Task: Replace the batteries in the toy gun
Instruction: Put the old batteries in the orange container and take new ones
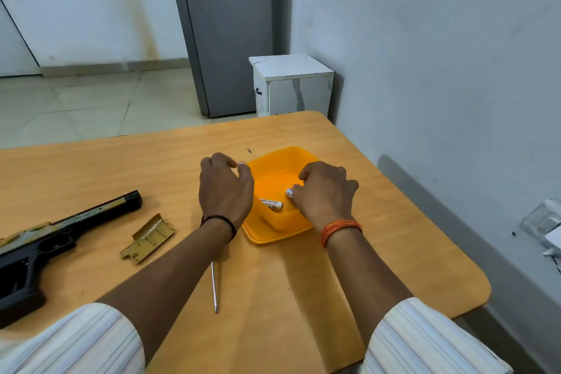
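**Both hands at the orange box, toy gun lying to the side**

The orange box (pixel 280 222) stands on the wooden table (pixel 379 246), and I take it as the landmark. Inside the box one white battery (pixel 271 203) lies on the bottom, near the wall closest to the person. The right hand (pixel 326 191) reaches into the box from its right side; the fingers are curled around a second battery (pixel 289 192), of which only a white and blue end shows, so this hand is grasping it. The left hand (pixel 224 188) is at the left edge of the box, above the rim, with fingers bent loosely; whether it holds something I cannot tell.

Left of the box, near it, a gold battery cover (pixel 147 239) lies on the table with its inner side up. Further left, well apart from the box, the black and gold toy gun (pixel 45 240) lies on its side, the barrel pointing toward the box. In front of the box, toward the person, a thin metal screwdriver shaft (pixel 214 285) lies on the table, its upper part hidden under the left wrist.
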